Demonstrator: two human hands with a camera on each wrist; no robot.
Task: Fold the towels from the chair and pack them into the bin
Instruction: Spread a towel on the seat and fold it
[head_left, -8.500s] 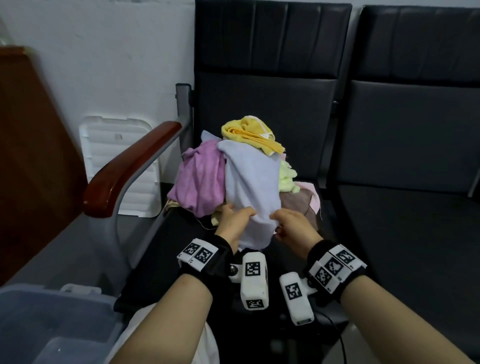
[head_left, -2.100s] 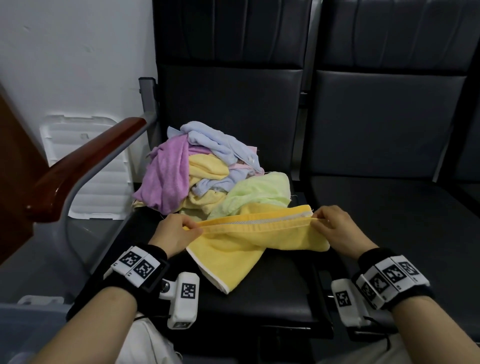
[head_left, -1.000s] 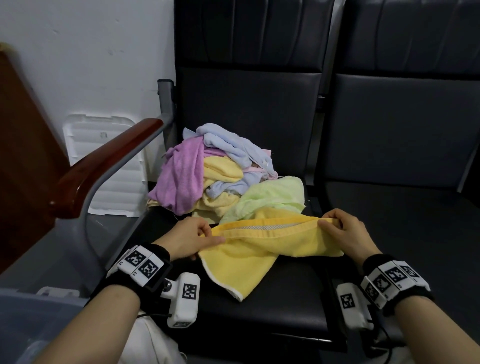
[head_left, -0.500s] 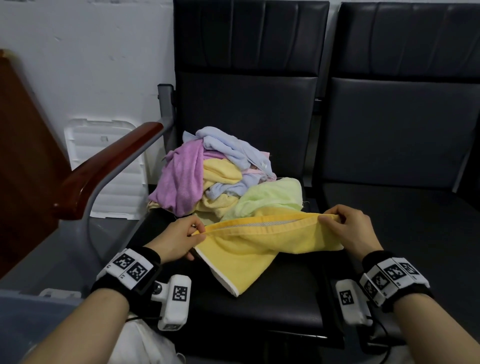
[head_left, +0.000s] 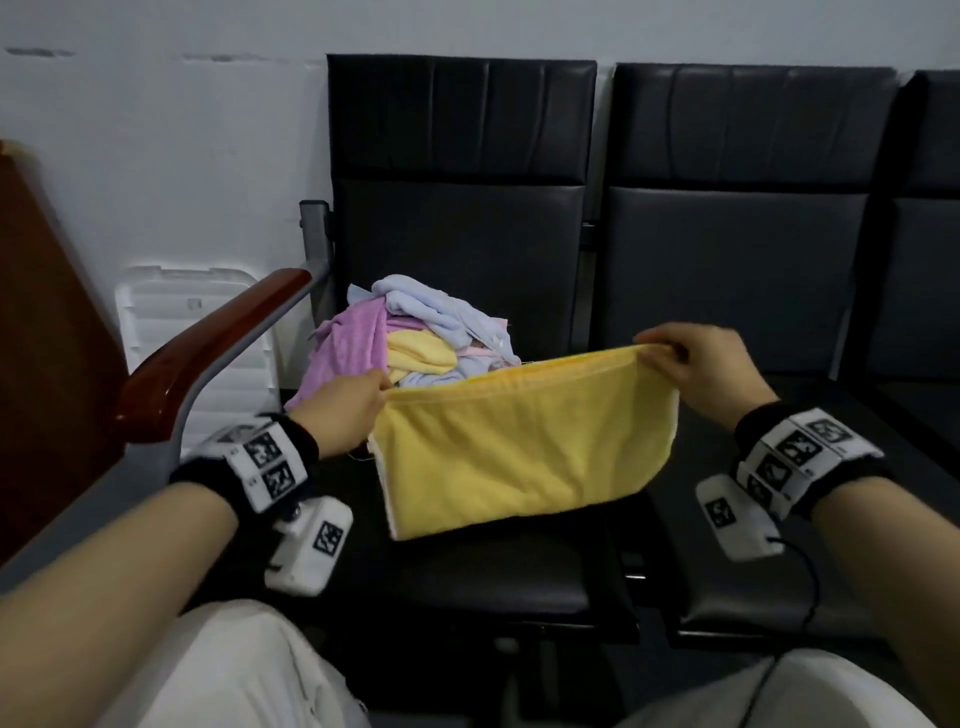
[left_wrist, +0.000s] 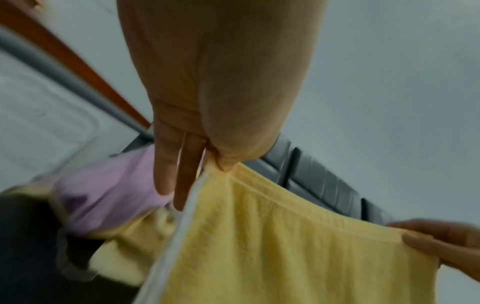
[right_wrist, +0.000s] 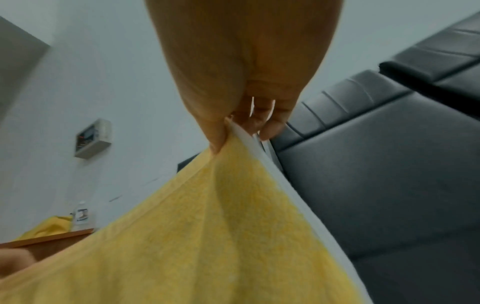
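Seat: black chair (head_left: 457, 249), towel pile (head_left: 410, 338) centre frame.
Hands: left hand (head_left: 340, 415) and right hand (head_left: 701, 369) each pinch a top corner of the yellow towel (head_left: 519, 457).
Handling: I judge it soft, light, limp; hold corners.

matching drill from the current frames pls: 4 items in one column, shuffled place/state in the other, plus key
Items:
1. yellow towel
2. purple towel
3. light blue towel
4. armrest

States:
A. top of the pile
B. left side of the pile, draping down
C. held up by left hand and right hand, pinched at its top corners
D. reddish wood, left of the seat

Pairs: 1-C, 2-B, 3-A, 4-D
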